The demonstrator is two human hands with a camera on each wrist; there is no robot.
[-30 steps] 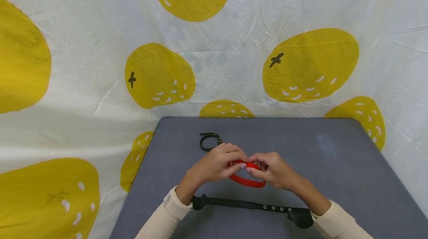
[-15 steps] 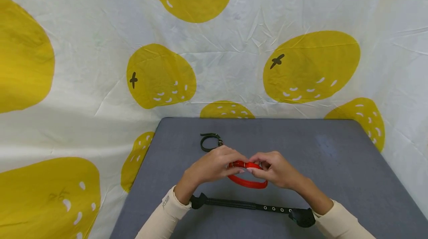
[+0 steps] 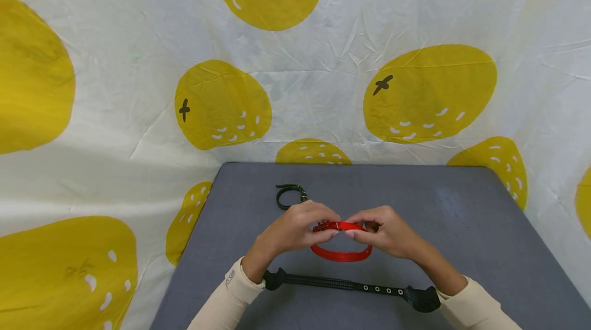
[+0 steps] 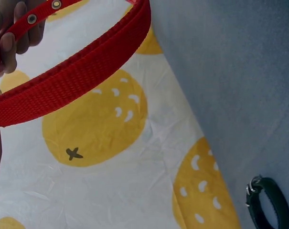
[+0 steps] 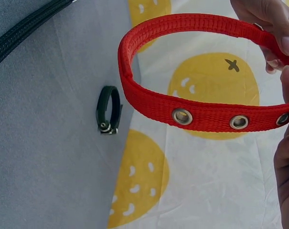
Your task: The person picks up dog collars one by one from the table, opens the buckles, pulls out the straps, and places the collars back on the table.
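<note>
Both hands hold a red pet collar (image 3: 341, 256) bent into a loop above the table. My left hand (image 3: 293, 227) pinches it beside the metal buckle (image 3: 324, 225), between thumb and fingers. On the other side of the loop, my right hand (image 3: 390, 231) grips the strap with thumb and forefinger. Metal-ringed eyelets (image 5: 182, 116) run along the band in the right wrist view. In the left wrist view the woven band (image 4: 82, 76) crosses the upper left, with the right hand's fingertips (image 4: 8, 43) on the eyelet strap.
A dark green collar (image 3: 288, 207), curled in a loop, lies behind the left hand. Nearer the front, a black collar (image 3: 318, 280) with eyelets stretches across the grey table (image 3: 415, 191). A white cloth with yellow fruit prints (image 3: 314, 99) hangs behind.
My right hand has shifted slightly right, drawing the strap straighter between the two hands. The buckle shows more clearly beside the left hand, which has barely moved.
</note>
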